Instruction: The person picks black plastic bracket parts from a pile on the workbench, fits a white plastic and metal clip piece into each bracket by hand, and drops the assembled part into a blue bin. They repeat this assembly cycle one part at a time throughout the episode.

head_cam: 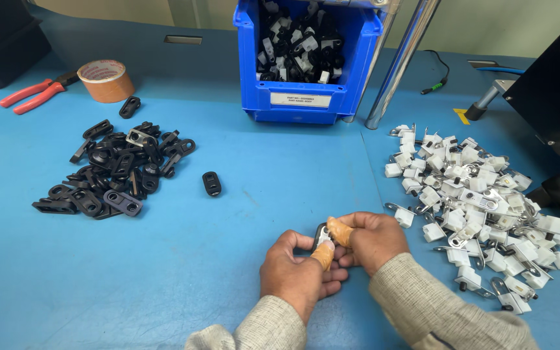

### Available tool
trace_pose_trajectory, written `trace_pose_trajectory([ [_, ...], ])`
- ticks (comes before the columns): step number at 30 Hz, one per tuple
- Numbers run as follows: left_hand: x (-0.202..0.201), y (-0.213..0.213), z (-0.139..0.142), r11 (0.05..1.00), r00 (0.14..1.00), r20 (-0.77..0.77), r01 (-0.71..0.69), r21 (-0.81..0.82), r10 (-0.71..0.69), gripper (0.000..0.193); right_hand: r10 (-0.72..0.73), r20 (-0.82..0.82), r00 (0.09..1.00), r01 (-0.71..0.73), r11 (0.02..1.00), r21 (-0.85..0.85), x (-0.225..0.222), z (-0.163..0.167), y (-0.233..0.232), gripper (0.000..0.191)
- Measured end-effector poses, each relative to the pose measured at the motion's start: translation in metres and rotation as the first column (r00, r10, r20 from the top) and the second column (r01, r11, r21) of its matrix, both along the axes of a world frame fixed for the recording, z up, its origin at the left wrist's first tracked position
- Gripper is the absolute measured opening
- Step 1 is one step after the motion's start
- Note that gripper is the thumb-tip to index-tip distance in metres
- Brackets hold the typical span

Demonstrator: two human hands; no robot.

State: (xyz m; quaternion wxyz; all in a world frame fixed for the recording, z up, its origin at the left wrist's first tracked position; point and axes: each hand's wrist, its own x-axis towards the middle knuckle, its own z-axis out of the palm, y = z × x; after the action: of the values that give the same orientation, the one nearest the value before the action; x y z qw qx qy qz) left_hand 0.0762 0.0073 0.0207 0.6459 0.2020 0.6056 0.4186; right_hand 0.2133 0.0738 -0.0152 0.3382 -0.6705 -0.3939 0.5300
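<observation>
1. Blue bench (260, 194) fills our view, with a blue bin (306, 84) of parts at the back.
2. Our left hand (296, 269) and right hand (371, 240) both pinch one small black-and-white clip (323, 234) between taped thumbs, near the front edge.
3. Black pieces (118, 168) lie heaped left, white clips (481, 201) right.
4. We judge the two halves are being pressed together; seating them calls for firm thumb pressure.

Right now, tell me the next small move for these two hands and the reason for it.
Probably press the two thumbs together to seat the small white-and-metal clip piece into the flat black plastic part. Both hands, left hand and right hand, pinch the pair between taped thumbs, and the pieces look only partly joined; the exact fit is hidden by the fingers.
</observation>
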Motion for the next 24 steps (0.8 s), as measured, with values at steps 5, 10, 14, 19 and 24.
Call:
trace_pose_trajectory([
  [5, 0.001, -0.001, 0.003, 1.0, 1.0, 0.005, -0.014, 0.015, 0.014, 0.021, -0.14, -0.189, 0.972, 0.131, 0.99, -0.062, 0.004, -0.002, -0.004, 0.034],
  [10, 0.001, 0.001, 0.003, 0.999, 0.999, 0.031, -0.044, -0.017, 0.045, 0.02, 0.112, -0.001, 0.994, -0.111, 0.99, 0.087, 0.006, 0.001, -0.046, 0.036],
  [14, -0.001, 0.003, 0.001, 0.998, 0.997, 0.056, -0.06, -0.029, 0.062, 0.021, 0.312, 0.124, 0.942, -0.328, 0.933, 0.146, 0.015, 0.004, -0.065, 0.041],
  [19, -0.005, 0.004, -0.002, 0.999, 0.991, 0.131, -0.024, -0.026, 0.027, 0.023, 0.099, -0.146, 0.984, -0.098, 0.995, 0.013, 0.023, 0.006, -0.037, 0.029],
  [24, -0.003, 0.001, -0.001, 1.0, 0.997, 0.08, 0.017, 0.01, -0.018, 0.021, 0.08, 0.017, 0.997, -0.079, 0.995, -0.063, 0.013, 0.003, -0.007, 0.026],
])
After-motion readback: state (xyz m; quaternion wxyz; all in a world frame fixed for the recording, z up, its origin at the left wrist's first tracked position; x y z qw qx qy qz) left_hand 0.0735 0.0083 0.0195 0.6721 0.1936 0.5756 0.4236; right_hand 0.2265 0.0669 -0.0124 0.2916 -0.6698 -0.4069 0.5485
